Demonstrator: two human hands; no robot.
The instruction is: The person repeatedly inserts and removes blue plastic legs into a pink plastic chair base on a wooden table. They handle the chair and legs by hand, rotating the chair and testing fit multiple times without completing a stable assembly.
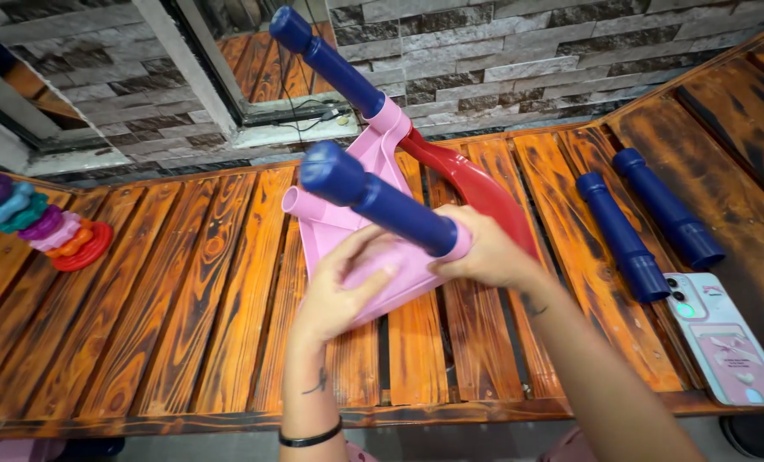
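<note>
A pink plastic chair seat (347, 224) lies upside down on the wooden slat table (185, 325), with a red backrest (472, 184) behind it. Two dark blue legs stick up from it: a near blue leg (373, 198) and a far blue leg (326, 60). My left hand (339, 287) presses flat on the seat's underside. My right hand (484, 248) grips the seat at the base of the near leg. An empty pink socket (294, 201) shows at the seat's left corner.
Two loose blue legs (626, 239) (668, 205) lie on the table's right side. A phone (724, 338) in a pink case rests at the right front edge. A stack of coloured rings (44, 227) lies at the far left. A stone wall stands behind.
</note>
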